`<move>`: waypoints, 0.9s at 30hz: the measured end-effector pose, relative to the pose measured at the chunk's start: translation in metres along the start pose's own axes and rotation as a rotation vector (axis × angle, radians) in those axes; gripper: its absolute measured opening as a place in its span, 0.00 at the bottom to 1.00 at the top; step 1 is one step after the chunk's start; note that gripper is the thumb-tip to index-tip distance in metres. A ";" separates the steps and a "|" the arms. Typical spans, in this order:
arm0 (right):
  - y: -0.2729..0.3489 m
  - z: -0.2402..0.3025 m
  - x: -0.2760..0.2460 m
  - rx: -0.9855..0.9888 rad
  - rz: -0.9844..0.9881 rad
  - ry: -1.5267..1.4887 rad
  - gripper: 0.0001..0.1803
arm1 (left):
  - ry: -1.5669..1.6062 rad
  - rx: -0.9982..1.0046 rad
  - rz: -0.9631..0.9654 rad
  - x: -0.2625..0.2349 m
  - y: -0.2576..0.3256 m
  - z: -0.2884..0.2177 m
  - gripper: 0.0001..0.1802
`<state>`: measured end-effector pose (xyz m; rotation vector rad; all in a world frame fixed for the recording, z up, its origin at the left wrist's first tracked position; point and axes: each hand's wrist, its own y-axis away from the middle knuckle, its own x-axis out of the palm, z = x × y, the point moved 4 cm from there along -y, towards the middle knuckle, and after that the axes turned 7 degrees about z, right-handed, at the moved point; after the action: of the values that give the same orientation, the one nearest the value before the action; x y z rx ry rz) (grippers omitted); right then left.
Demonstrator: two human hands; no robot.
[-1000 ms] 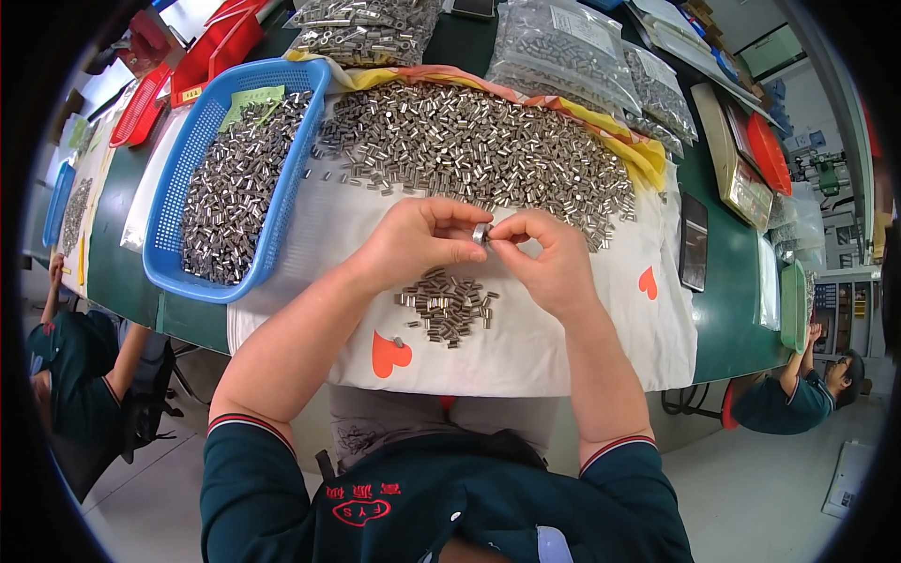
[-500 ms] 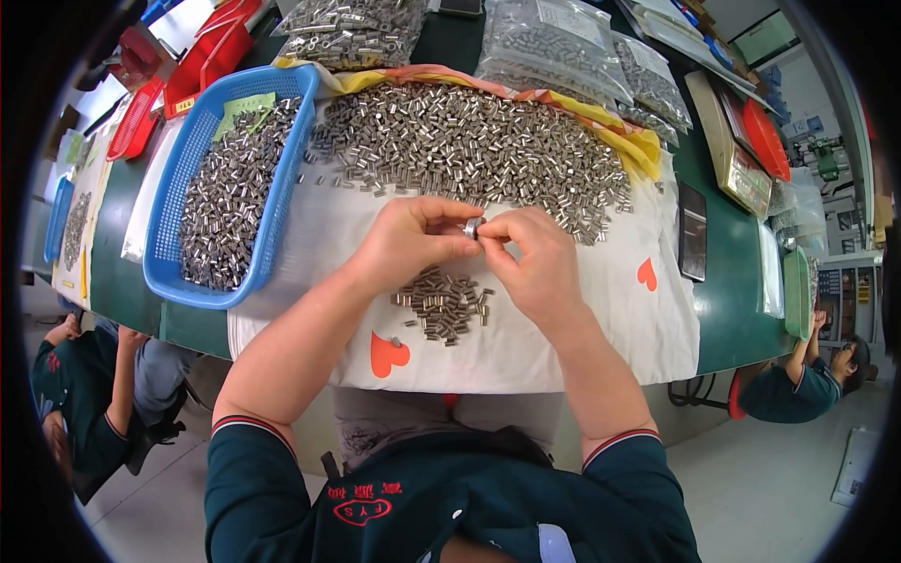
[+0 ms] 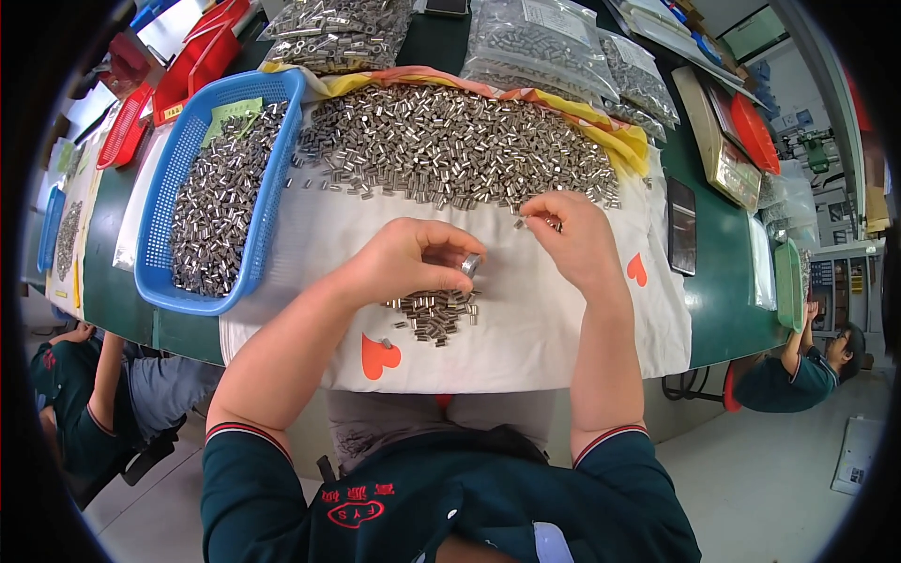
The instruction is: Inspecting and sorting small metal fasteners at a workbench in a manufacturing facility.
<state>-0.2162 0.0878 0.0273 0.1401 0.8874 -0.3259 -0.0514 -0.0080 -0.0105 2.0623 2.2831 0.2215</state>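
Over the white cloth (image 3: 526,347), my left hand (image 3: 399,258) is closed around a short round metal ring (image 3: 471,266), gripped between thumb and fingers. Below that hand lies a small heap of metal cylinders (image 3: 434,319), partly hidden by it. My right hand (image 3: 580,242) is at the near edge of the large pile of the same small cylinders (image 3: 460,136). Its thumb and fingertips are pinched together at a single small metal cylinder (image 3: 519,223). Other pieces show just behind its fingers.
On the left stands a blue plastic basket (image 3: 147,253) filled with cylinders and a green slip. Bags of metal parts (image 3: 535,47) lie behind the pile. A dark phone (image 3: 682,230) rests on the right. Co-workers sit on both sides.
My right hand has left the metal ring and moved right to the pile's near edge. My left hand keeps the ring and has come slightly nearer to me, over the small heap.
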 end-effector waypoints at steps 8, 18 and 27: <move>-0.001 0.003 0.017 -0.107 -0.032 0.346 0.04 | 0.236 -0.005 -0.091 -0.008 -0.002 0.004 0.20; 0.006 0.035 0.027 -0.147 0.065 -0.406 0.02 | 0.286 0.048 -0.136 -0.013 -0.002 0.006 0.20; 0.008 0.044 0.030 -0.326 -0.144 -0.081 0.05 | 0.215 0.043 -0.199 -0.013 -0.004 0.004 0.19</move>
<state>-0.1634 0.0773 0.0318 -0.2379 0.8607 -0.3137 -0.0535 -0.0209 -0.0161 1.8952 2.6191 0.4048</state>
